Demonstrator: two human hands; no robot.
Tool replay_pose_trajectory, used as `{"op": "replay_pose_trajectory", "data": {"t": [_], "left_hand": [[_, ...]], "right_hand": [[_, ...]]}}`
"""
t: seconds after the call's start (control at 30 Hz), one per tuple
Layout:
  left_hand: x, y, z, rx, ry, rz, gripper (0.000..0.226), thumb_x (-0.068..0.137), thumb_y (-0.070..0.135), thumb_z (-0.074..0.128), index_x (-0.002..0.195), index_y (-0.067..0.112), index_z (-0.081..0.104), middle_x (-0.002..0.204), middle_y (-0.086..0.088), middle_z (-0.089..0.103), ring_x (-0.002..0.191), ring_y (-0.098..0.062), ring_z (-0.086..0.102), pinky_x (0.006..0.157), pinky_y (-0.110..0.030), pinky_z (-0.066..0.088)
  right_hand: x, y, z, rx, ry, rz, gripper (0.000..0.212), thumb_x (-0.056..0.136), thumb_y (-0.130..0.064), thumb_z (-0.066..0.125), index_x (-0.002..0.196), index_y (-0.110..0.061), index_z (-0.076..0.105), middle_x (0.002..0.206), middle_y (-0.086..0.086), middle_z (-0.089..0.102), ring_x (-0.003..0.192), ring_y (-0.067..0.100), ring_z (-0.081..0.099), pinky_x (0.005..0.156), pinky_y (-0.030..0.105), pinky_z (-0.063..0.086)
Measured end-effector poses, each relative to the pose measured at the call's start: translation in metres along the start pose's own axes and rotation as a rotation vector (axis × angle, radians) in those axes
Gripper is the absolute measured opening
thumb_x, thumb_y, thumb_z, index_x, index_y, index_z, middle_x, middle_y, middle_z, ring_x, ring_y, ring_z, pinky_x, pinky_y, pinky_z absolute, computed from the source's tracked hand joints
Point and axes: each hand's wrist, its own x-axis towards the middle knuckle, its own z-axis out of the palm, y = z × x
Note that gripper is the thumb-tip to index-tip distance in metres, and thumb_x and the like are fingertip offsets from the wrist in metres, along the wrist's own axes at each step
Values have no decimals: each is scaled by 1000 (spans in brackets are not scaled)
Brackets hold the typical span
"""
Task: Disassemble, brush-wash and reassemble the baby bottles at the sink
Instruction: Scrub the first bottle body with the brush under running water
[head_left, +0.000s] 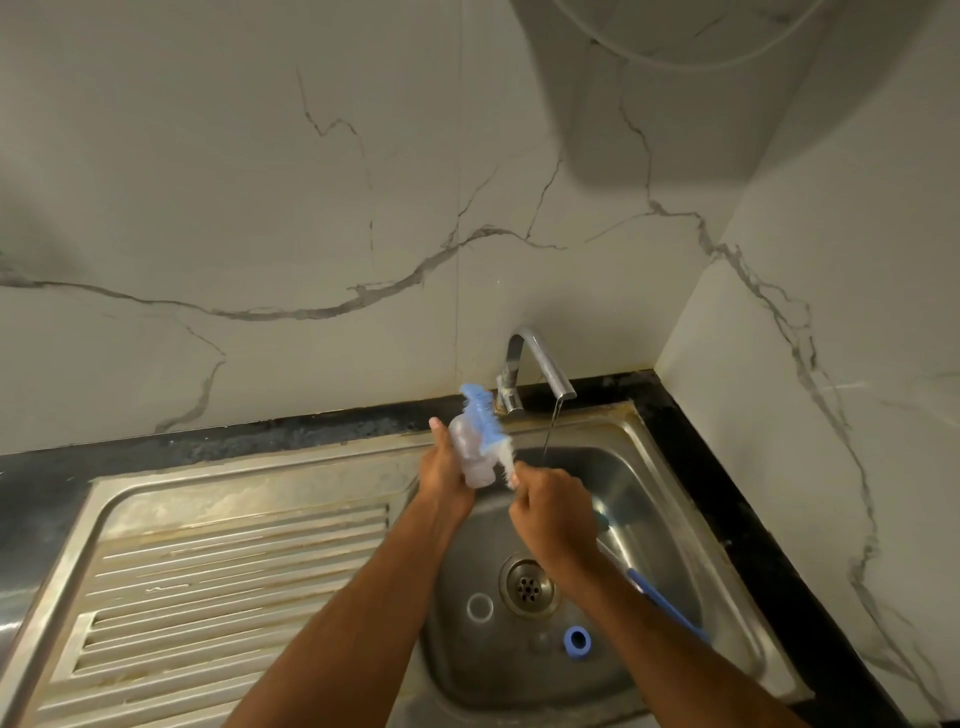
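Over the sink (675, 499), left hand (447, 475) gripping clear bottle (470, 452), right hand (553, 512) gripping blue brush (485, 423) against it

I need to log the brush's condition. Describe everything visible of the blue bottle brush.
The bottle brush has a blue bristled head fading to whitish, wet-looking bristles near the handle end. It tilts upward to the left over the sink, lying along the outside of the clear bottle held in the left hand. The right hand grips its lower end. Motion blur hides finer detail.
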Motion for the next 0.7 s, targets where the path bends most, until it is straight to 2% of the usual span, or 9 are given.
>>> {"op": "replay_pose_trajectory", "data": {"t": [0.03,0.1,0.2,0.33,0.47,0.53,0.57,0.63,0.7], "left_hand": [[-1,-2,-1,-15,-17,-19,75,101,65,26,134,4,55,118,-22,67,94,-31,68,77,-41,56],[-2,1,-2,-103,-19,-65,74,102,65,23,130,5,55,117,-21,65,104,-33,64,93,-44,52],[1,5,-2,-142,-6,-70,71,98,68,35,128,8,59,105,-17,67,92,-28,65,83,-42,53],[-4,4,3,-39,-61,-72,77,93,74,36,127,10,60,122,-19,65,111,-33,63,96,-45,51],[-3,-1,1,-95,26,-43,60,101,57,45,134,8,52,117,-17,62,103,-29,63,89,-43,51],[-4,-4,1,-69,-10,-76,57,102,59,37,128,11,53,120,-17,63,107,-31,63,92,-45,51],[-6,-6,2,-78,-22,-94,61,103,60,34,129,8,54,119,-17,65,102,-28,64,88,-43,52],[-8,-5,5,-139,-17,-136,64,102,59,37,130,6,57,108,-16,68,84,-23,64,74,-36,52],[-9,-1,9,-186,-10,-149,59,100,58,43,124,6,60,107,-17,66,86,-25,64,77,-38,52]], "right_hand": [[3,2,-1,-9,7,40,9,91,-11,59,92,-13,68,78,-1,71,57,4,51,46,7,21],[-1,1,2,-14,-33,-3,10,92,-13,58,95,-14,68,80,-1,71,59,4,57,47,6,25],[-8,5,9,5,-47,-117,7,92,-15,60,96,-15,66,81,-2,72,61,4,62,50,8,38],[-5,5,6,20,-32,-29,5,92,-14,61,91,-15,66,79,-2,70,60,3,58,50,6,31],[-10,3,10,31,-22,-103,5,89,-13,63,91,-14,67,76,-1,70,61,4,62,50,3,26],[-8,4,8,56,-9,-29,5,92,-14,62,87,-16,65,77,-2,69,62,3,59,51,6,32],[-8,2,10,61,-18,-24,5,92,-14,62,87,-16,64,77,-2,69,62,3,58,52,7,34],[-11,-5,15,62,-32,-84,6,91,-14,63,95,-13,67,80,-1,70,65,5,62,57,8,40],[-8,-3,12,80,-7,-39,7,92,-15,62,95,-13,68,80,-1,70,63,4,61,56,8,40]]}}
